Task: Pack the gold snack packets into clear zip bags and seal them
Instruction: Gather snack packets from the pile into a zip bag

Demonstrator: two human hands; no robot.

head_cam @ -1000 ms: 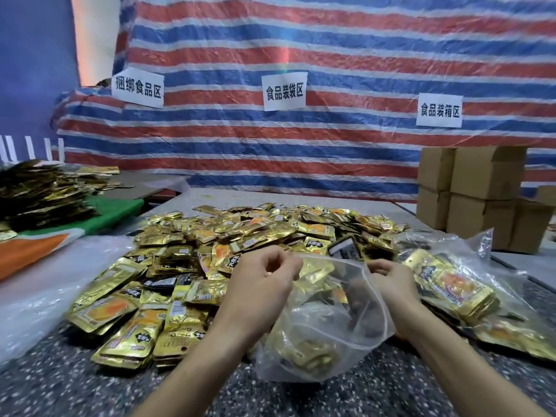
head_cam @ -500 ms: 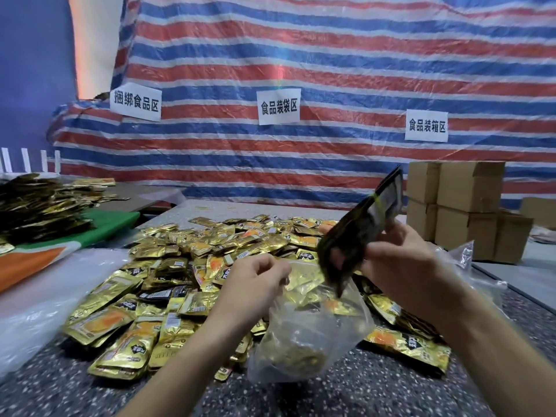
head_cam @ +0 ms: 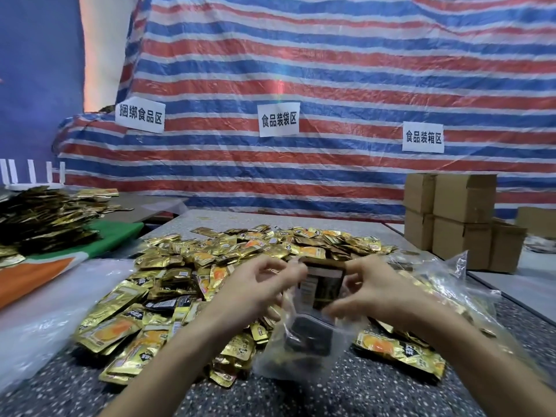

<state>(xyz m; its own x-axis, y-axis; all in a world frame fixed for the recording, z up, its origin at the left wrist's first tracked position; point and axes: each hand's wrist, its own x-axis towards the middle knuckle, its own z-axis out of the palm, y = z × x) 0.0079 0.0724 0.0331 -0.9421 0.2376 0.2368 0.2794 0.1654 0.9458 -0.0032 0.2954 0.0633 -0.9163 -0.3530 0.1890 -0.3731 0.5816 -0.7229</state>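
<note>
A wide heap of gold snack packets (head_cam: 216, 266) covers the speckled table (head_cam: 270, 395). In front of it stands a clear zip bag (head_cam: 304, 344) with packets in its bottom. My left hand (head_cam: 252, 293) pinches the bag's mouth on the left. A stack of packets (head_cam: 323, 284), dark side toward me, sits half inside the mouth, and my right hand (head_cam: 376, 291) grips it from the right. Both hands are blurred.
Filled clear bags (head_cam: 445, 284) lie at the right, and loose packets (head_cam: 400, 350) sit under my right forearm. Cardboard boxes (head_cam: 460, 218) stack at the back right. A dark packet pile (head_cam: 45, 218) rests on green cloth at left. White plastic sheet (head_cam: 45, 311) lies near left.
My right hand reached right, lifted a stack of packets, then brought it down into the bag's mouth. My left hand kept hold of the bag opening.
</note>
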